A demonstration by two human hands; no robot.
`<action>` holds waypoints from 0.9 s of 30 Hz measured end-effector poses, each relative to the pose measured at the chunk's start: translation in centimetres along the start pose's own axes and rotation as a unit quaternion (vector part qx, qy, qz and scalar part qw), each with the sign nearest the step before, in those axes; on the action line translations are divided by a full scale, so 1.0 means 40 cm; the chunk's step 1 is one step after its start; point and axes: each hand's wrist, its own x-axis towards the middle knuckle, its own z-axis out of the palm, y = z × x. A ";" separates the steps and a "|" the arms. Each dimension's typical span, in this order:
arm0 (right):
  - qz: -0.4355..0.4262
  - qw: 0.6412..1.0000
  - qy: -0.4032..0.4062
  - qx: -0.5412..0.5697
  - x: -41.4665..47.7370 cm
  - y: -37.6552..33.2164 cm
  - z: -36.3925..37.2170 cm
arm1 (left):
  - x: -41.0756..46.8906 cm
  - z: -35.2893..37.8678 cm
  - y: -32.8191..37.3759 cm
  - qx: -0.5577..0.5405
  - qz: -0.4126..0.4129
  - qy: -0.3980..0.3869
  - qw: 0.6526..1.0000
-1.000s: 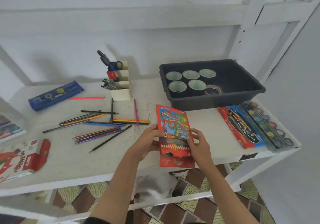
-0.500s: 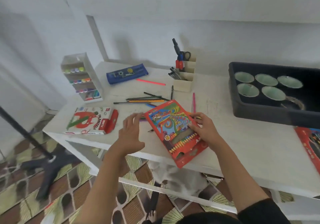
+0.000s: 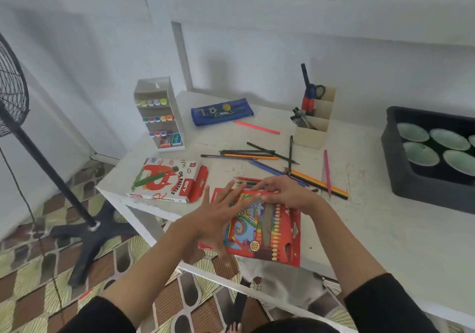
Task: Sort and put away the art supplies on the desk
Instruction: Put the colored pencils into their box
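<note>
The coloured-pencil box (image 3: 267, 230) lies flat at the very front edge of the white desk (image 3: 380, 230). It is a thin red cardboard sleeve, glossy, printed with swirls and a round "18" badge, and has a cut-out window with a row of sharpened pencil tips beside it. The left hand (image 3: 218, 214) is over the box's left side, fingers straight and fanned wide, and it hides that part of the cover. The right hand (image 3: 288, 194) lies across the far end of the box, fingers stretched out fairly flat and pressing down on the card; its thumb is hidden.

Just beyond the fingertips a scatter of loose pencils (image 3: 277, 163) lies criss-crossed on the scuffed, paint-flecked desktop — slim wooden sticks in orange, blue, green and black. A single pink pencil (image 3: 327, 172) lies apart to their right.

To the left of the box is a flat oil pastels carton (image 3: 164, 181), white with a red flap. Behind it stands a tall white plastic rack (image 3: 159, 116) with rows of coloured marker caps. Further back are a blue fabric pencil case (image 3: 222, 111), a neon-pink pen (image 3: 257, 127) and a beige stepped organiser (image 3: 314, 124) holding scissors (image 3: 312, 93) and dark pens. At the right sits a dark grey plastic tub (image 3: 411, 181) with pale green round pieces (image 3: 421, 154) in it.

Off the desk's left corner a black fan stand (image 3: 51, 170) rises from patterned tiles — and a blurred grey-white furry shape (image 3: 282, 278) shows below the desk's front edge.
</note>
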 end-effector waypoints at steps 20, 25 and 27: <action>-0.055 0.941 0.076 -0.325 0.011 0.161 -0.086 | 0.048 0.078 0.114 -0.030 -0.059 -0.020 0.998; -0.094 0.911 0.110 -0.386 0.016 0.150 -0.086 | 0.033 0.093 0.142 -0.026 -0.111 -0.019 0.993; -0.090 0.913 0.116 -0.382 0.015 0.146 -0.096 | 0.029 0.096 0.146 -0.029 -0.127 -0.020 0.991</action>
